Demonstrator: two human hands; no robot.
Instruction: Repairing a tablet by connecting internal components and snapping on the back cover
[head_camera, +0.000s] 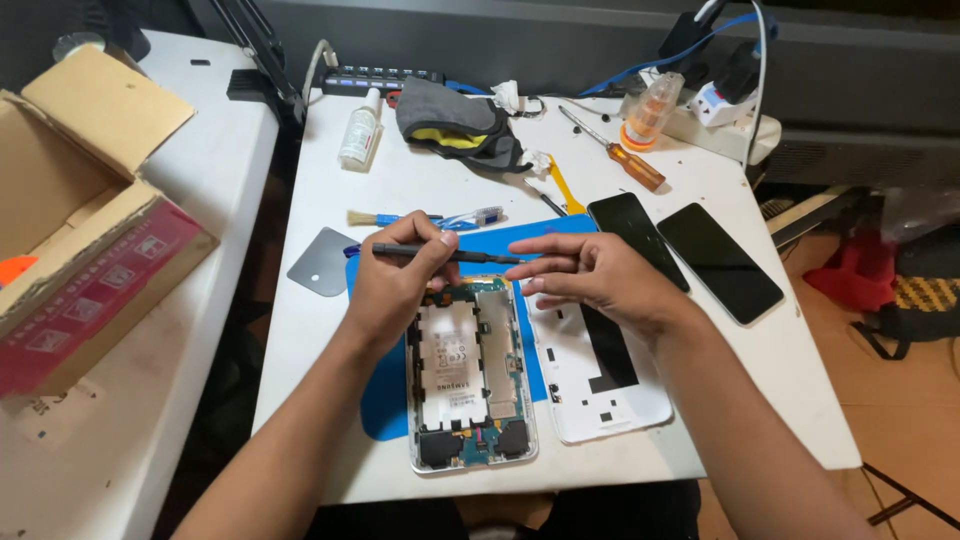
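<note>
— What is the left hand (392, 285) doing?

— It is curled around a thin black tool (445, 253), thumb and fingers pinched on the handle end. The tool lies nearly level and points to the right, across the top edge of the opened tablet (470, 385).

— And the right hand (600, 275)?

— Loose, grasping nothing. The fingers are stretched out flat and close together, pointing left, with the fingertips (530, 285) at the tablet's upper right corner, just beside the tip of the tool. Whether they press on the tablet or hover over it I cannot tell.

— Where does the tablet lie?

— Face down on a blue mat (385, 395) in the middle of the white bench (740, 400), back removed, so the silver battery and the circuit boards show. Its white back cover (600, 385) lies just to the right, partly under the right wrist.

— Anything else close by?

— Two dark phones (720, 262) lie side by side beyond the right hand. A grey pick (322, 262) sits left of the mat, a small brush (365, 217) above it, and an orange-handled screwdriver (615, 150) further back.
</note>
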